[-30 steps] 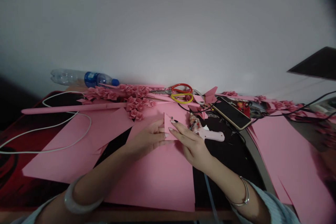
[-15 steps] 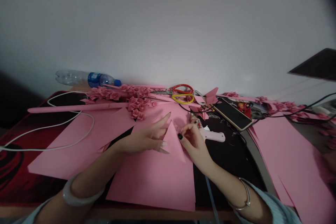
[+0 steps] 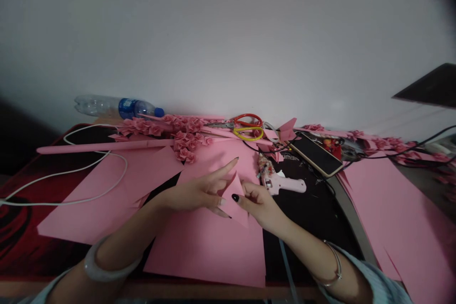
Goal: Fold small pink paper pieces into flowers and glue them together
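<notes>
A small folded piece of pink paper (image 3: 234, 210), pointed at the top, is held between both hands above a large pink sheet (image 3: 210, 251). My left hand (image 3: 203, 192) grips its left side with the thumb in front; the index finger stretches out past it. On the right side, my right hand (image 3: 258, 202) pinches the paper, its dark-nailed thumb lying across the front face. The fingers behind the paper are partly hidden. Just right of my right hand lies a pink glue gun (image 3: 288, 184) on the dark mat (image 3: 317, 213).
Paper flowers (image 3: 187, 140) and a long rolled paper stick (image 3: 107, 146) lie behind my hands, with scissors (image 3: 248, 127) and a phone (image 3: 318, 154). A bottle (image 3: 117, 106) rests by the wall. A white cable (image 3: 89, 203) crosses the left sheet; pink sheets (image 3: 399, 218) lie right.
My right hand has moved slightly left and down, its thumb now over the front of the folded paper. The paper has tilted and looks narrower. More of the glue gun shows.
</notes>
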Tool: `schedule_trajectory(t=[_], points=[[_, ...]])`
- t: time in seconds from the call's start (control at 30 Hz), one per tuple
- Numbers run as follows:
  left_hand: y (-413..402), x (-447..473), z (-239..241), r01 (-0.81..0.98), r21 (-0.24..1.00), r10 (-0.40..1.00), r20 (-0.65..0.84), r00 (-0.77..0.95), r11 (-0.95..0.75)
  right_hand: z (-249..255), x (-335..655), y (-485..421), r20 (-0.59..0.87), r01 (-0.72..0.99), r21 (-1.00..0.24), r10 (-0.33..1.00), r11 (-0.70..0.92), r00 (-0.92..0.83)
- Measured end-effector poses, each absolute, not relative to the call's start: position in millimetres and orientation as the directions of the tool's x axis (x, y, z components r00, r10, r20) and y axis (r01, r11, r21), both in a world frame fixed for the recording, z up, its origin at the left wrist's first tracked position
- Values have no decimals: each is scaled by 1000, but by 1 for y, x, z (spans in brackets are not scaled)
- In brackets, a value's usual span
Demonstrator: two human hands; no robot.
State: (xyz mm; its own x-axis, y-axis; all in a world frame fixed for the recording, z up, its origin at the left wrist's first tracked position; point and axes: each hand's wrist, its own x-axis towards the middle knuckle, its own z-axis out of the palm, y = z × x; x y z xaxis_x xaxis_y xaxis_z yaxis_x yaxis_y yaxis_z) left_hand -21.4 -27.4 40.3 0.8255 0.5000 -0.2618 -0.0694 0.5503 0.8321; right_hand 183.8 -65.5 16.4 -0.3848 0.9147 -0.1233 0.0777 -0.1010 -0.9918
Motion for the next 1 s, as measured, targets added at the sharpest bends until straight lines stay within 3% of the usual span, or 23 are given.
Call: schedule_trajectory(t=[0.17,0.33,0.67,1.0], points=[[-25,-19,36,-10,868,621,-347,703,496,17,185,-64,-148,17,-989,944,-150,-293],[-23,-14,25,170,894,603,-409,685,414,16,185,-63,-140,45,-990,950,-133,-278],[-23,-11,21,139,921,599,-346,722,364,14,186,-62,-181,91,-983,936,-160,-303],[-16,-16,20,32,925,630,-283,723,378,12,189,-60,-248,-15,-961,892,-274,-378]])
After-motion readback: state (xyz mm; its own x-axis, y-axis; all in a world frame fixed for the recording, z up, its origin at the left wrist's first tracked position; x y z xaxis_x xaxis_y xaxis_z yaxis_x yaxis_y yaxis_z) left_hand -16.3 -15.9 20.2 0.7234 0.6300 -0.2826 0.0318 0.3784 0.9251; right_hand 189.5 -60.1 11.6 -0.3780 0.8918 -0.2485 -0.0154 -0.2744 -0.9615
